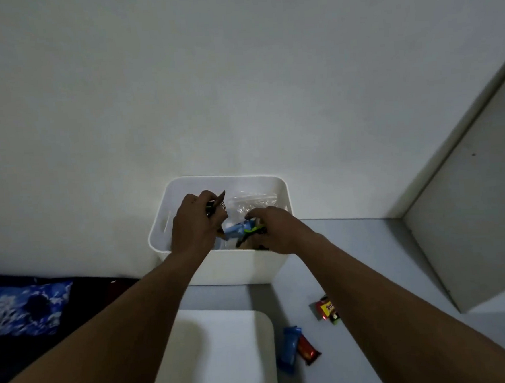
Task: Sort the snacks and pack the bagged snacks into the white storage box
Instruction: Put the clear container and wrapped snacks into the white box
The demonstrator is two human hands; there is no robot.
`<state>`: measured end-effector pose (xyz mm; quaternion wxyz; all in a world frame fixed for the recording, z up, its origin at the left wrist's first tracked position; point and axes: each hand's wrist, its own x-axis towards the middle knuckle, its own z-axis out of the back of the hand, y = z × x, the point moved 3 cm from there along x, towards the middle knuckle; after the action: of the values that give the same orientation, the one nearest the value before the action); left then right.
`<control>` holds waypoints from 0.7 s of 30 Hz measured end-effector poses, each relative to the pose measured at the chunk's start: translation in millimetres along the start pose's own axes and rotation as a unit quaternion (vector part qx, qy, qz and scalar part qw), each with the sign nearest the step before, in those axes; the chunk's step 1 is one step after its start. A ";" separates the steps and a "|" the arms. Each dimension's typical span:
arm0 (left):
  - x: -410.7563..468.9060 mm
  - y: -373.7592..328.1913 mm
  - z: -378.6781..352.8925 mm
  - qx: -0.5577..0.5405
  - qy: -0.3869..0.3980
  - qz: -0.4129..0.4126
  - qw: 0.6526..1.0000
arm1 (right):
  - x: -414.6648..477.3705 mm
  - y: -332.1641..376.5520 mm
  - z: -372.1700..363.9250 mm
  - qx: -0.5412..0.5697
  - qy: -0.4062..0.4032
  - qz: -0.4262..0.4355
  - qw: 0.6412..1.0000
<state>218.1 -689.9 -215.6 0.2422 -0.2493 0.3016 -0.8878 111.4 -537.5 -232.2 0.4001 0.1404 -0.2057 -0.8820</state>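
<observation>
Nearest, at the counter's front edge: a white shape (pixel 227 357), lid or second bin, unclear which. Just right of it on the grey counter (pixel 296 281), a blue pack (pixel 289 348) touching a red pack (pixel 309 353). Further right, a small cluster of packs (pixel 325 310), partly hidden under the right forearm.

Beyond, at the counter's back left corner and against the wall (pixel 238 87): the box (pixel 235 267), open-topped, with a clear bag (pixel 246 203) at the back and a pale blue pack (pixel 233 230) in the middle.

Left hand (pixel 192 228) inside the box's left side, fingers curled round a dark pack (pixel 218 207) with the tip poking up. Right hand (pixel 275 231) over the box's right side, fingers curled on a green-and-black pack (pixel 252 229); firmness of hold hard to tell.

Probably the step of setting both packs down inside. To do it well:
- Lower each pack to the box floor before letting go.
- Lay them flat beside the pale blue pack, not on the clear bag.
- Keep wrists clear of the rim.
- Release one hand at a time.

Loose packs on the counter apparently not yet sorted.
</observation>
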 end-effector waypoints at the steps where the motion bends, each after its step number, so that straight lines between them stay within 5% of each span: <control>1: -0.8 2.4 -4.8 0.007 0.010 0.007 1.000 | -1.4 -1.0 -1.8 0.026 -0.006 -0.015 1.000; 8: 0.9 5.5 -27.2 0.036 0.086 0.015 0.996 | -17.0 -8.3 9.7 0.090 -0.103 -0.042 0.990; 16: -62.5 -45.2 -26.7 0.087 -0.031 -0.136 0.986 | -68.3 -46.7 29.2 0.091 -0.158 -0.061 0.981; 21: -126.3 -73.3 -74.1 0.038 0.044 -0.139 0.989 | -113.8 -108.6 22.9 0.080 -0.127 -0.132 0.980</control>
<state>249.8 -534.4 -256.4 0.1117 -0.2398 0.2409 -0.9338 104.5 -380.1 -254.2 0.2384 0.0848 -0.3048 -0.9182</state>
